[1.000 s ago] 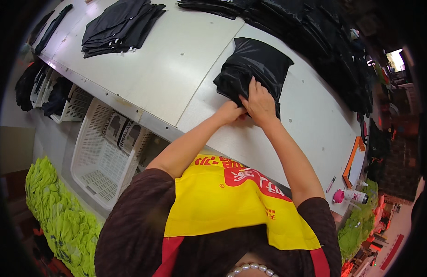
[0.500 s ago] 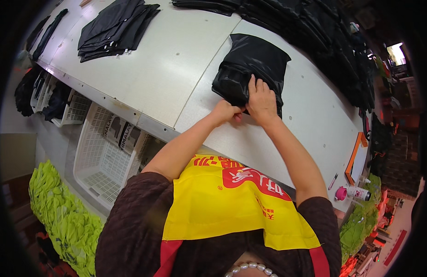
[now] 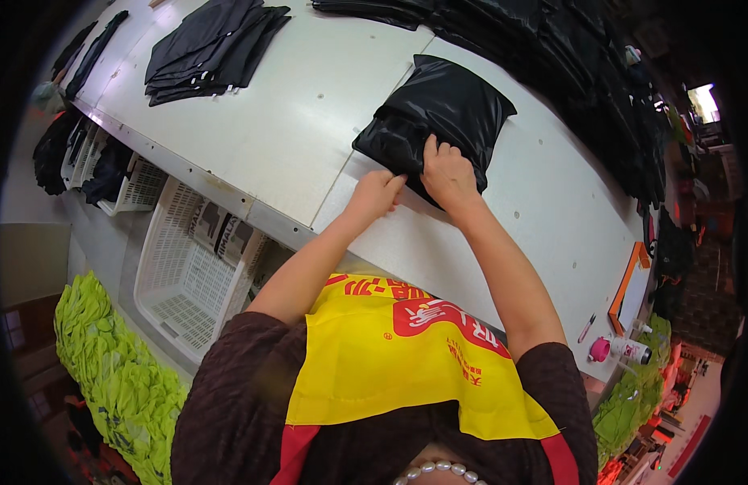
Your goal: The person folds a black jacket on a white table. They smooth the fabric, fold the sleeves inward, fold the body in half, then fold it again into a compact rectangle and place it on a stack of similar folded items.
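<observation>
A shiny black plastic bag (image 3: 463,93) lies on the white table in front of me, bulging as if something folded is inside; its contents are hidden. At the bag's near edge, my left hand (image 3: 375,194) pinches the black plastic between thumb and fingers. My right hand (image 3: 450,174) rests just to the right, with its fingers bent and closed on the bag's near side. Part of the bag's lower edge sits behind both hands.
A fanned pile of flat black pieces with small white tags (image 3: 216,52) lies at the far left of the white table (image 3: 309,137). Stacked black bags (image 3: 543,65) line the back right. White baskets (image 3: 188,283) stand below the left edge. An orange-edged board (image 3: 628,287), a pen (image 3: 586,328) and a bottle (image 3: 631,351) lie right.
My left hand has slid left along the bag's near edge, away from the right hand. The bag's near left corner now reaches further left, and its top looks flatter.
</observation>
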